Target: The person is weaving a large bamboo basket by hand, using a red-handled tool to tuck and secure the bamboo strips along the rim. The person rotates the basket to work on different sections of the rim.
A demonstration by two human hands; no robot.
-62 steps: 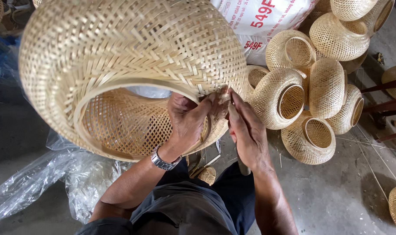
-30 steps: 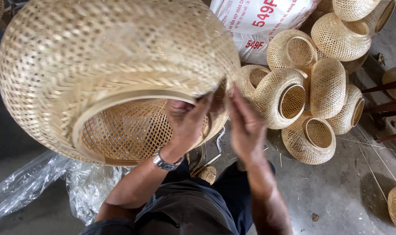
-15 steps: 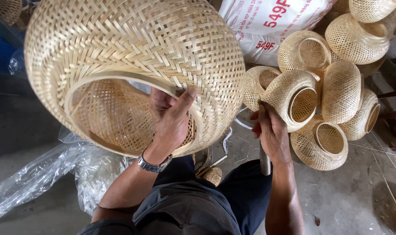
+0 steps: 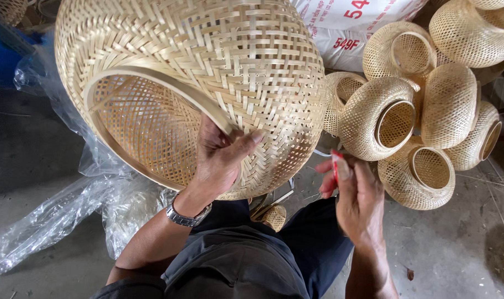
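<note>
Woven bamboo basket [image 4: 207, 72] filling the upper left and centre of the frame, tilting with its round opening toward the lower left. Left hand [image 4: 221, 158] gripping the rim, thumb pressing on the outer weave, other fingers hidden inside. Right hand [image 4: 354, 194] hovering just right of the basket, apart from it, fingers pinching a small red tool [image 4: 335, 166]. Smaller woven baskets [image 4: 418, 105] piling at upper right; clear plastic sheet [image 4: 52, 216] lying at lower left.

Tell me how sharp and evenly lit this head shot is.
Head view: soft, even daylight, no glare; the big basket and left hand are sharp; the right hand is slightly motion-blurred; a dark shadow sits at the left edge.
</note>
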